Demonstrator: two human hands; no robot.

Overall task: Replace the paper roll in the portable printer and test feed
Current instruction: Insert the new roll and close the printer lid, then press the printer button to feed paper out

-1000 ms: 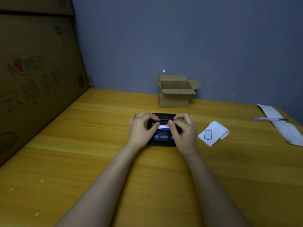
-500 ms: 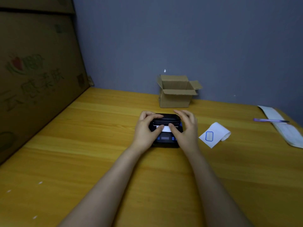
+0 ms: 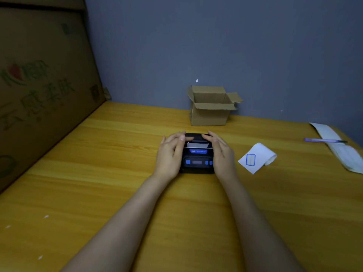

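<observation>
A small black portable printer (image 3: 197,162) with blue buttons lies flat in the middle of the yellow wooden table (image 3: 98,173). A short white paper strip (image 3: 197,145) shows at its slot, below the lid. My left hand (image 3: 170,154) cups the printer's left side, fingers laid over the lid's top edge. My right hand (image 3: 222,154) cups the right side the same way, fingertips on the lid. To the right of the printer lies a loose white paper roll (image 3: 257,158) with a blue-outlined label on its unrolled end.
An open small cardboard box (image 3: 211,107) stands at the back against the grey wall. A large cardboard sheet (image 3: 39,85) leans along the left edge. A purple pen (image 3: 324,140) rests on a long paper strip (image 3: 341,148) at the far right.
My thumbs have left the paper strip and both hands have spread to the printer's sides. The blue logo plate and front buttons show where the thumbs covered them.
</observation>
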